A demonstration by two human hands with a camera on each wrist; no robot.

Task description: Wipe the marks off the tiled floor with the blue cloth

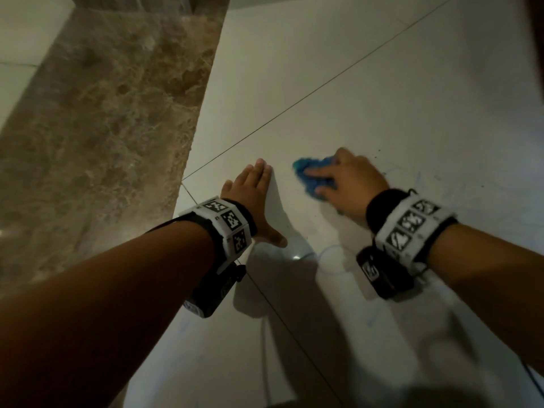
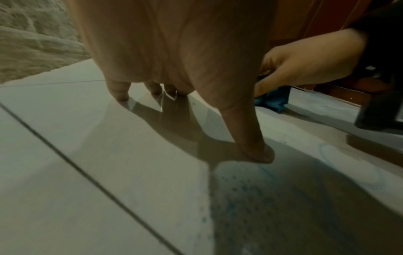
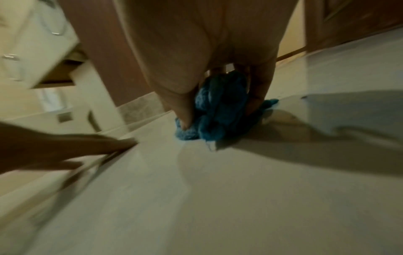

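A bunched blue cloth [image 1: 312, 176] lies on the pale tiled floor [image 1: 382, 98], gripped by my right hand [image 1: 344, 184] with thumb and fingers curled round it [image 3: 216, 110]. My left hand [image 1: 256, 198] rests flat on the tile to the cloth's left, fingers straight and thumb spread. Faint blue marks [image 1: 329, 254] curve on the tile between my wrists. More blue smears and specks [image 2: 250, 193] show near my left thumb [image 2: 255, 146]. The right hand and cloth [image 2: 272, 101] also appear in the left wrist view.
A brown marble strip [image 1: 103, 128] runs along the floor's left side. Dark grout lines [image 1: 294, 110] cross the tiles. Small dark specks [image 1: 379, 151] lie beyond the right hand. A white cabinet [image 3: 32, 43] and wooden trim [image 3: 348, 20] stand at the floor's far edges.
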